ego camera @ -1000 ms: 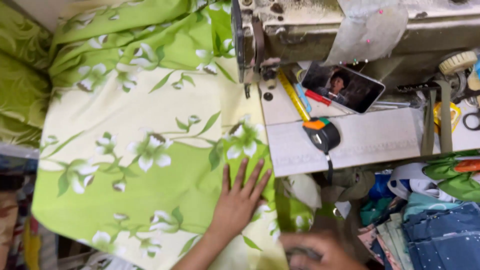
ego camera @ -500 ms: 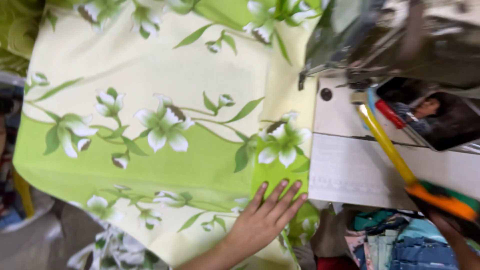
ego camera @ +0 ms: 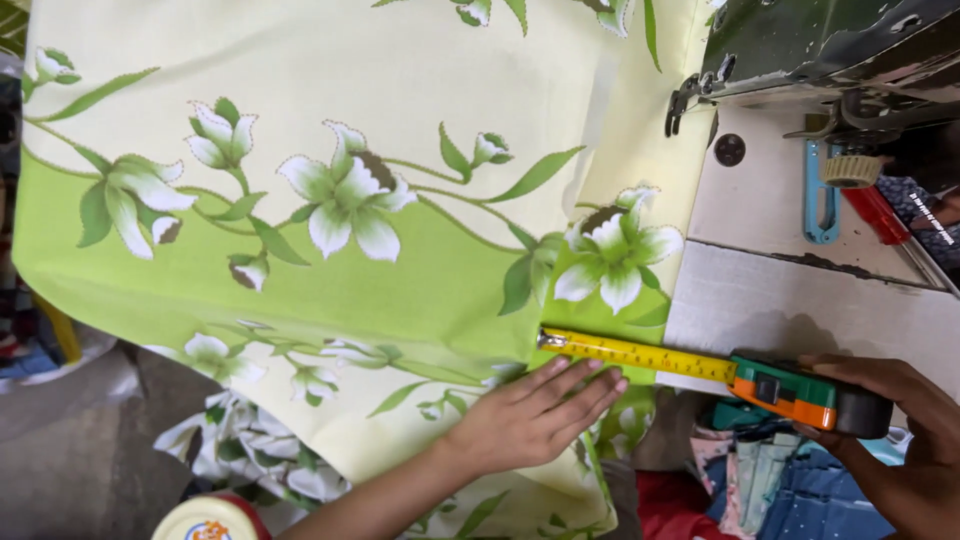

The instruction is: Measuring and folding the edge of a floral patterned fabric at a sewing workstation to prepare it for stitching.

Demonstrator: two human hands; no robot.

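A green and cream fabric (ego camera: 330,230) printed with white flowers lies spread over the sewing table. My left hand (ego camera: 535,412) rests flat on the fabric's near edge, fingers together, pressing it down. My right hand (ego camera: 895,430) grips a green and orange tape measure (ego camera: 800,393) at the lower right. Its yellow blade (ego camera: 640,353) is pulled out to the left across the fabric, just above my left fingertips, with the metal hook at the blade's left end.
A dark sewing machine (ego camera: 830,50) stands at the top right on the white table top (ego camera: 780,300). A blue tool (ego camera: 820,200) and a red-handled tool (ego camera: 880,215) lie beside it. Folded clothes (ego camera: 790,490) are piled below the table edge. A round yellow lid (ego camera: 210,518) shows at the bottom.
The view has closed in on the fabric. My right hand has brought the tape measure to the fabric's edge and the yellow blade now lies drawn out across it. My left hand stays flat.
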